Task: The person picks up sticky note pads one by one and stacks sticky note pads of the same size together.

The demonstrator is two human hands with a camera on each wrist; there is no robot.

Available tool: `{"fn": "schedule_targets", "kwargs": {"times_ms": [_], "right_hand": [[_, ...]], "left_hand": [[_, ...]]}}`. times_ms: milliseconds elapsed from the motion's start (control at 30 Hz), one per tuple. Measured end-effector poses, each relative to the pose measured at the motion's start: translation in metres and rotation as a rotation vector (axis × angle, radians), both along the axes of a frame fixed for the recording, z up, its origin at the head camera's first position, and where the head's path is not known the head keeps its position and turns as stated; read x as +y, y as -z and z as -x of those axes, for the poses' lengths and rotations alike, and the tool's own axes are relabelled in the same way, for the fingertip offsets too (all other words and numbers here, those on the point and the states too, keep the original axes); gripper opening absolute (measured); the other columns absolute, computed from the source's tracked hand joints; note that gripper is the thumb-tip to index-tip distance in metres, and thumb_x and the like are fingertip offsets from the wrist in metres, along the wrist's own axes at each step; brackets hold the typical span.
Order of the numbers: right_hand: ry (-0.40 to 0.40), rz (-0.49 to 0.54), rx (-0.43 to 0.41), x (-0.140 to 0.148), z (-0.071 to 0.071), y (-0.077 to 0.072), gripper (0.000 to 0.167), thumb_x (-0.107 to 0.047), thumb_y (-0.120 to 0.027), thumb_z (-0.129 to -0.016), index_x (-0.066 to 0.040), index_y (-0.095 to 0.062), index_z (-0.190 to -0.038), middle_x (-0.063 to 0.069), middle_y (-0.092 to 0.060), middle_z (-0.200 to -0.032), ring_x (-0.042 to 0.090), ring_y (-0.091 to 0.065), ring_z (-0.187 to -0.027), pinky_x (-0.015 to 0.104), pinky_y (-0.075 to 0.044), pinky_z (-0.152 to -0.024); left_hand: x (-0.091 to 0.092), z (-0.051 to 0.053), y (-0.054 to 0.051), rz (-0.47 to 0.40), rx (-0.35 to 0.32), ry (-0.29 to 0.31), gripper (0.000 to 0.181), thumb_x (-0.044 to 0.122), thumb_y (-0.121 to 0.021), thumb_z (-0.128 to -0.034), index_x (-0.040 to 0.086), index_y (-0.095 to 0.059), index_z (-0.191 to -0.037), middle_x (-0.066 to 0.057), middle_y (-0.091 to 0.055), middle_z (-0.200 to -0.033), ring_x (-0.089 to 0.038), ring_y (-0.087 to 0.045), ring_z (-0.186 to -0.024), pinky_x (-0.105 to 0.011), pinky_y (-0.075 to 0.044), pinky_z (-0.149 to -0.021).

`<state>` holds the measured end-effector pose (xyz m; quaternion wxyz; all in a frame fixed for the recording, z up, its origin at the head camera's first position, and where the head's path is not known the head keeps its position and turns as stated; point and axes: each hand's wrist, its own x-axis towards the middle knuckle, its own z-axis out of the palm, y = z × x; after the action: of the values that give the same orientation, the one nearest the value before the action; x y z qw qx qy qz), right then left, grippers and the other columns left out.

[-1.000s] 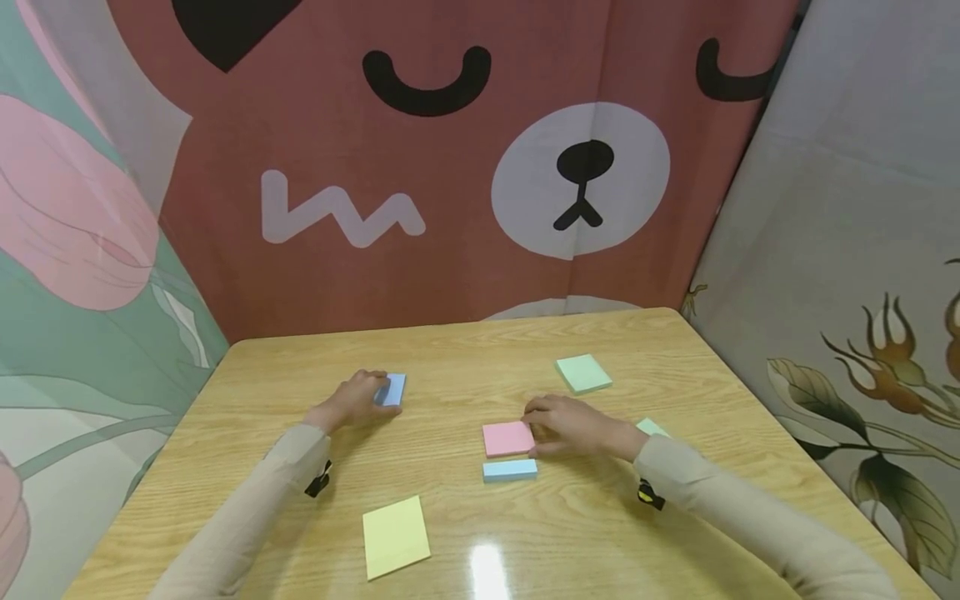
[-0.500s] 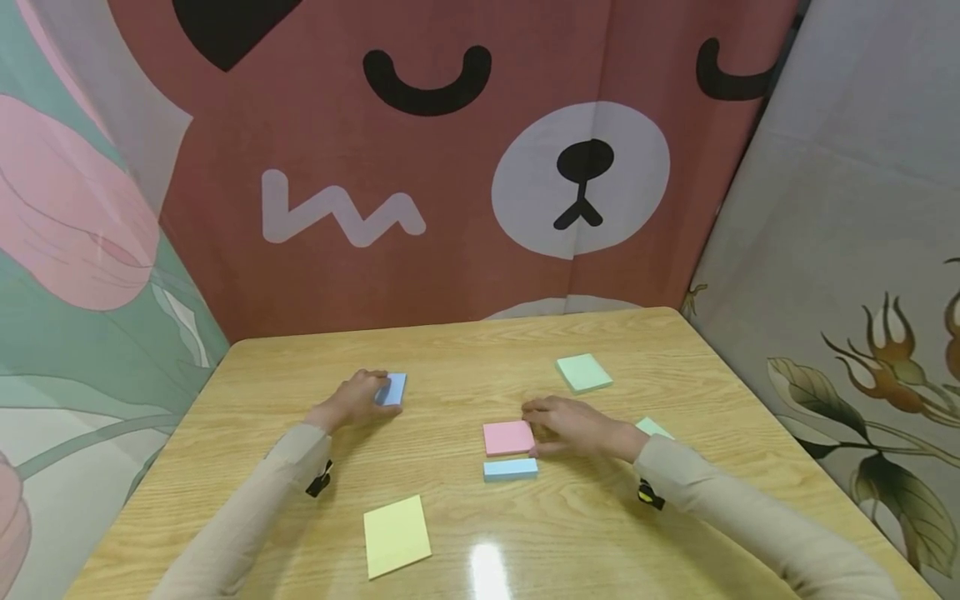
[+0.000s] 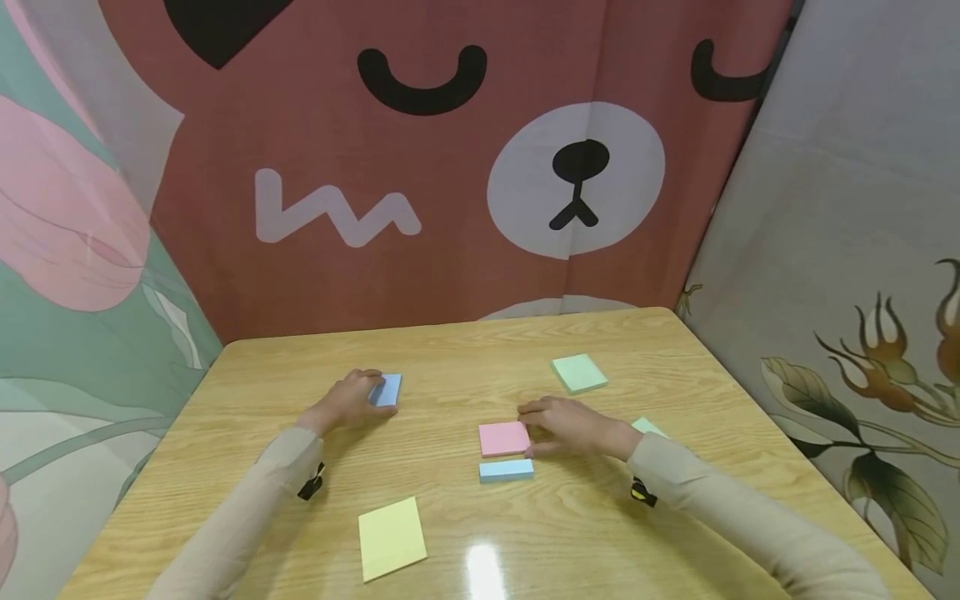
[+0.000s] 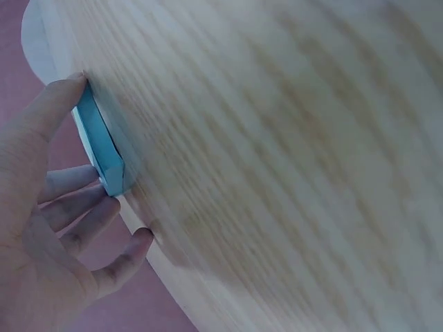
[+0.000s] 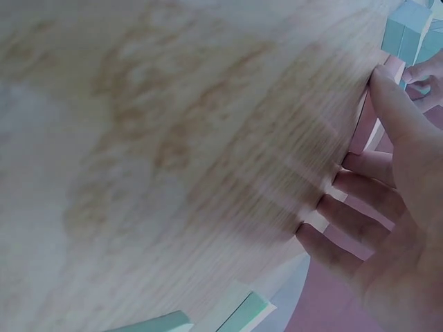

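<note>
A blue pad of sticky notes lies on the table at centre-left, and my left hand pinches it. In the left wrist view, the thumb of my left hand is at one end of the blue pad and fingertips are at the other. Further right, my right hand holds the right side of a pink pad flat on the table. The right wrist view shows the thumb and index finger of my right hand at the ends of the pink pad.
A narrow light blue block lies just in front of the pink pad. Nearer the front is a yellow pad. One green pad lies at the back right; another is partly behind the right forearm. Patterned curtains stand around the table.
The head view has shifted very slightly. Both hands and all the pads keep their places on the table.
</note>
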<state>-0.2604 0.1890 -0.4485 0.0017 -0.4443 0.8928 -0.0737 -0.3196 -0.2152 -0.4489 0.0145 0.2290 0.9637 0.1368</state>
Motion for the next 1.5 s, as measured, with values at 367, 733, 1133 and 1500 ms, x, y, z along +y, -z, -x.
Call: {"fn": "schedule_targets", "kwargs": {"times_ms": [367,733,1133,1500], "right_hand": [[0.002,0.007,0.015,0.002,-0.001,0.001,0.055,-0.042,-0.069,-0.092,0.001,-0.064,-0.127,0.021,-0.057,-0.135,0.039,-0.056,-0.121,0.051,-0.046,-0.098],[0.014,-0.003,-0.004,-0.001,0.001,0.003,0.058,-0.046,-0.068,-0.092,-0.002,-0.064,-0.129,0.019,-0.056,-0.137,0.038,-0.054,-0.124,0.051,-0.044,-0.100],[0.018,-0.016,0.008,0.000,0.001,0.001,0.056,-0.046,-0.069,-0.091,-0.003,-0.066,-0.127,0.018,-0.057,-0.135,0.035,-0.055,-0.122,0.049,-0.045,-0.099],[0.005,-0.011,0.024,0.000,0.002,0.004,0.057,-0.046,-0.069,-0.091,-0.003,-0.065,-0.127,0.018,-0.058,-0.135,0.034,-0.056,-0.121,0.047,-0.047,-0.098]], "left_hand": [[0.000,0.002,-0.001,-0.017,-0.025,-0.016,0.076,0.043,-0.074,-0.0875,-0.008,-0.049,-0.138,-0.030,-0.045,-0.139,-0.044,-0.047,-0.119,-0.058,-0.045,-0.089],[-0.010,0.006,-0.004,-0.114,-0.079,0.064,0.079,0.030,-0.081,-0.0842,-0.009,-0.044,-0.142,-0.028,-0.049,-0.138,-0.036,-0.054,-0.110,-0.051,-0.046,-0.088],[-0.013,0.008,-0.004,-0.106,-0.084,0.090,0.075,0.029,-0.082,-0.0836,-0.010,-0.049,-0.138,-0.029,-0.047,-0.140,-0.040,-0.053,-0.117,-0.050,-0.048,-0.090],[-0.013,0.007,-0.005,-0.141,-0.092,0.098,0.067,0.027,-0.082,-0.0837,-0.005,-0.054,-0.136,-0.026,-0.052,-0.134,-0.033,-0.056,-0.105,-0.045,-0.051,-0.082]]}}
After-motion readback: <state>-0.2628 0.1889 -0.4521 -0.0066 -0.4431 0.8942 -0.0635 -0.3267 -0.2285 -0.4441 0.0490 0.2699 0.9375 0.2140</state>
